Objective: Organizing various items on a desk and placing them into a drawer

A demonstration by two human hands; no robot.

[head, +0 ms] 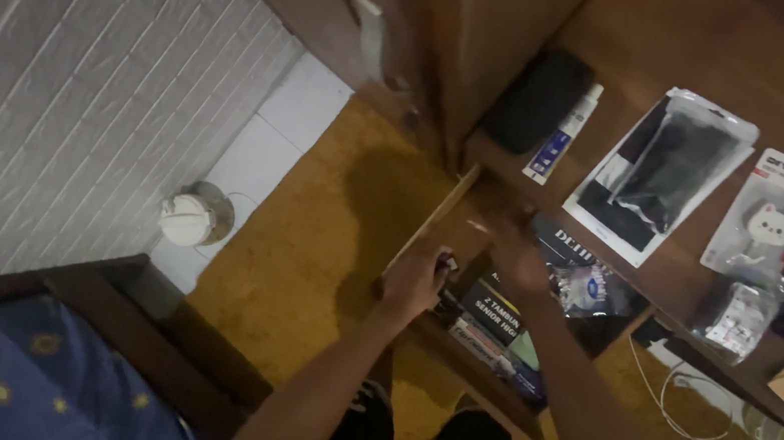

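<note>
Left hand (415, 279) sits at the left front corner of the open drawer (443, 219), fingers curled together on a small dark object (447, 266); too small and dim to identify, but it looks pinched between thumb and fingertips. Right hand (518, 262) reaches deeper into the same drawer, blurred; cannot tell whether its fingers are spread or closed on anything. Drawer is pulled out from under the wooden bench (638, 41) and holds flat dark boxes or books (501, 315) stacked on edge, plus a crinkled clear packet (595, 289) just right of the right hand. Judgement: the pinched object is light and rigid, small enough to slip, so a fingertip grip around its middle suits it best. The boxes look stiff and moderately weighty, best taken by their long edges; the packet is soft, slick plastic, best lifted by a corner or seam. On the bench, further out: a black flat case (539, 96), a small white tube (560, 136) beside it, a clear bag with dark contents (666, 170), a blister card with a white cat figure (770, 219), another small clear bag (741, 314). A white cable (680, 409) hangs at right. On the floor at left, a round white object (191, 216) stands by the white brick wall (58, 75).
</note>
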